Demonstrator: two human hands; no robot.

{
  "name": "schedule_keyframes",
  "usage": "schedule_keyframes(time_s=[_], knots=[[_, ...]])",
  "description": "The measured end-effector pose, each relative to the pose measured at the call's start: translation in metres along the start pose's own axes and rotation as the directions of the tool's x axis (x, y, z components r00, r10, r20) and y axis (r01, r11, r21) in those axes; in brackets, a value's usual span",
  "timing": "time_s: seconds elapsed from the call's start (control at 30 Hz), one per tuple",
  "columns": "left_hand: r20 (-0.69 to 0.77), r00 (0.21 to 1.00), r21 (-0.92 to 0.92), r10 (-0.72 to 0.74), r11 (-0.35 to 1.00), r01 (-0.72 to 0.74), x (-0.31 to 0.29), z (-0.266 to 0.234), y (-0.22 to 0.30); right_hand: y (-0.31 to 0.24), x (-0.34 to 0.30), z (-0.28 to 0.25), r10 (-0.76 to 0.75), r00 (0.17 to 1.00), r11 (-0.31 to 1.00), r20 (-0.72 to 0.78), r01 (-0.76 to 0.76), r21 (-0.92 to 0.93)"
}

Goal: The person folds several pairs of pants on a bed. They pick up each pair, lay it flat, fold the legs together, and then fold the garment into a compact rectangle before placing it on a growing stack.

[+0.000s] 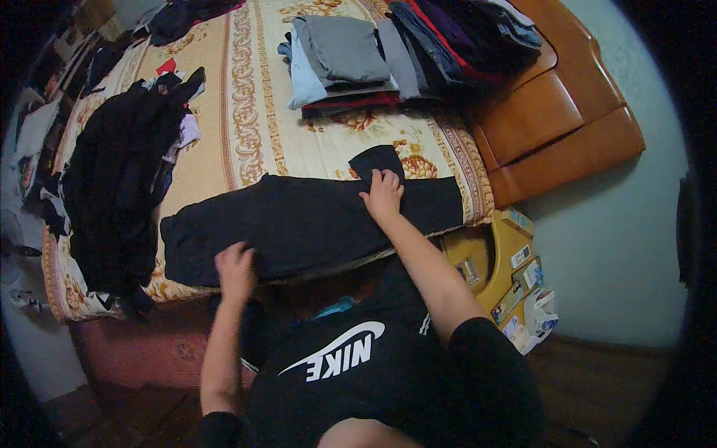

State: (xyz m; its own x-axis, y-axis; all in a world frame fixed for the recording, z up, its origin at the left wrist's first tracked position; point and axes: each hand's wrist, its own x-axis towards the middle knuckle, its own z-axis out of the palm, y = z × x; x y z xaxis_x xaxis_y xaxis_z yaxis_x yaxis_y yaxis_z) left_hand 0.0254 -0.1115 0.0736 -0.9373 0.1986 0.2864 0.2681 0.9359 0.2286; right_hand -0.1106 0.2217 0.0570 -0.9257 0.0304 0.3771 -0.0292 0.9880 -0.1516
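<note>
Floral bedspread (pixel 213 149) beneath left hand (pixel 235 270) and right hand (pixel 385 197) | long matte-black trousers (pixel 306 224) flat under both | squarish folded-clothes stack (pixel 343 54) beyond right | right half-open on cloth flap (pixel 371 159); left curled, blurred; either's grip unclear

We see a cream bedspread (pixel 205 166) with orange-brown flowers and ornate scrolling bands, spread over a bed whose reddish-pink side panel (pixel 149 351) shows below it. At the bed's right end we make out a glossy orange-brown padded headboard (pixel 549 123), against a pale blue-green wall (pixel 616 231). Just beside the bed's near right corner we find a yellow bedside unit with a curved edge (pixel 494 285), small printed cards and packets (pixel 533 274) gathered along it, and a white crumpled plastic bag (pixel 535 319) at its outer side. Below we notice a dark brown floor (pixel 597 381).
</note>
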Motion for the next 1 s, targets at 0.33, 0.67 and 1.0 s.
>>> schedule_keyframes(time_s=[0.33,0.67,1.0], knots=[[0.321,0.943,0.033,-0.091,0.996,0.085,0.039,0.069,0.092,0.116,0.008,0.006,0.759,0.649,0.3,0.046,-0.412,0.86],[0.157,0.987,-0.039,-0.014,0.999,0.02,0.123,0.096,0.098,0.207,-0.083,0.007,0.713,0.239,-0.576,0.659,-0.336,0.745],[0.267,0.963,0.078,-0.022,0.997,0.002,0.157,0.123,0.131,0.244,-0.061,-0.036,0.414,0.672,-0.614,0.614,-0.291,0.734]])
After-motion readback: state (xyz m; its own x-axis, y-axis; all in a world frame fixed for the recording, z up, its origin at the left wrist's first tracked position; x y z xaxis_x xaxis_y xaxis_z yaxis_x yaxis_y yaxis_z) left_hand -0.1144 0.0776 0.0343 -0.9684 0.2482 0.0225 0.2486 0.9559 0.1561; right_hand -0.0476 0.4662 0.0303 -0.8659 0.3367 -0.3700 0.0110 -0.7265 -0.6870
